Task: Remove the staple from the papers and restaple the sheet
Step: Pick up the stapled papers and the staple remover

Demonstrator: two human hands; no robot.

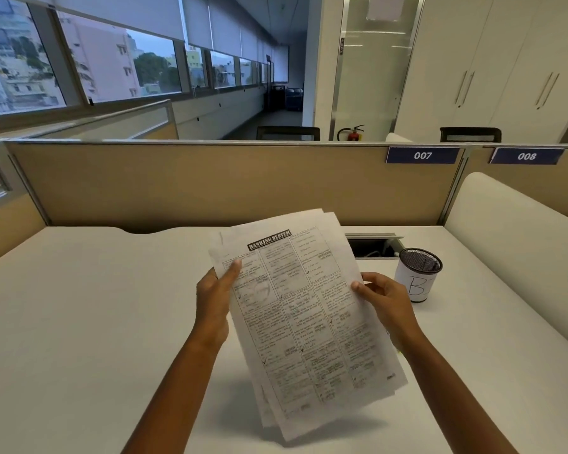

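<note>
The papers [304,319] are being held above the desk [79,322] at the lower centre of the frame, tilted so the top edge leans toward the upper left. The stack is being gripped on both long edges. The left hand [215,304] is being kept on the left edge, in the upper half of the sheets: its thumb is being pressed on the printed face while the fingers are hidden behind the stack, so the hand is closed on the papers. The right hand [386,304] is being kept on the right edge at about the same height, thumb on the face and fingers curled behind, likewise clamped on the papers. The lower half of the stack is hanging free below both hands, and a shadow is being cast on the desk beneath it.

Count: two hands, both engaged. One stack; at least three sheets are being shown by offset edges at the top right and bottom left, exact number not resolvable. The top sheet is being read as a printed grid headed "BANKING SYSTEM". A staple cannot be made out.

One mesh pen cup [418,273], wrapped in a paper marked "B", is standing at centre right, just beyond the right hand. Behind it one open cable hatch [373,245] is being seen. Two partition labels, "007" [422,155] and "008" [526,156], are being seen at upper right.
</note>
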